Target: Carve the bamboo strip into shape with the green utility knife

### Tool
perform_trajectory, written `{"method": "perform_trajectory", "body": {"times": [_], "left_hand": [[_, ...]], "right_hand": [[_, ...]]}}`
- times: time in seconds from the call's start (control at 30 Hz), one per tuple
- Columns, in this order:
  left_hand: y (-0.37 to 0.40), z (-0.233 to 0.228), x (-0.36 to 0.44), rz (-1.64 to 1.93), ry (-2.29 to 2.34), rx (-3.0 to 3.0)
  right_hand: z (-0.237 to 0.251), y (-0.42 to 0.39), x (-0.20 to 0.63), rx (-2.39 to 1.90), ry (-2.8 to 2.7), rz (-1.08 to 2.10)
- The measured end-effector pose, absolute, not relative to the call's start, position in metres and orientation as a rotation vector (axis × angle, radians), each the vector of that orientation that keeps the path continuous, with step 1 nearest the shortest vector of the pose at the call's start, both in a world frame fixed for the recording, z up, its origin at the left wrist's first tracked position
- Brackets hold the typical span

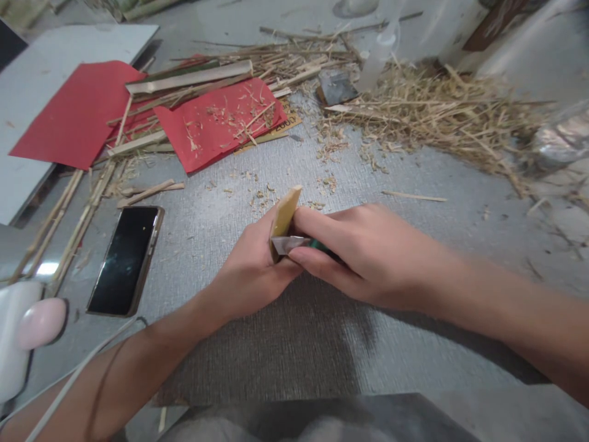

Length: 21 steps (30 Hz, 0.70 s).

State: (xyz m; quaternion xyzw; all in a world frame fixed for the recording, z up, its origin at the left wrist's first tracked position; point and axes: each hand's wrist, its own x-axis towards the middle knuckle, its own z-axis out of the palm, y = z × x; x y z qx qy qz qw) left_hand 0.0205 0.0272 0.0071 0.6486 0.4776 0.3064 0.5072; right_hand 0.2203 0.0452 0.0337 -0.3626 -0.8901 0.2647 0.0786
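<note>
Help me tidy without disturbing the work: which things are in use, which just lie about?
In use:
left hand gripping bamboo piece
right hand pressing knife blade against it

Lying about:
phone
red paper sheets
bamboo strips
shavings pile

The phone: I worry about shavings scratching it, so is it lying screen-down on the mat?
No, the phone lies with its dark glass screen facing up, left of the left hand.

Grey textured floor mat (294, 344), white board (27, 92) at left, even soft light
</note>
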Motion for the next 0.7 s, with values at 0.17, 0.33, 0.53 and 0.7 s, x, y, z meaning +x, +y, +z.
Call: {"method": "perform_trajectory", "body": {"times": [0.17, 0.33, 0.53, 0.7], "left_hand": [[0.0275, 0.0078, 0.0211, 0.733, 1.167, 1.562], [0.0272, 0.0069, 0.0201, 0.726, 1.149, 1.559], [0.0268, 0.0026, 0.0181, 0.731, 1.158, 1.547], [0.0266, 0.0044, 0.0192, 0.722, 1.154, 1.543]], "right_hand": [[0.0326, 0.0447, 0.2208, -1.082, -2.671, 0.79], [0.0308, 0.0447, 0.2212, -1.058, -2.648, 0.759], [0.0302, 0.0451, 0.2213, -1.043, -2.65, 0.757], [0.0291, 0.0445, 0.2213, -1.049, -2.647, 0.761]]}}
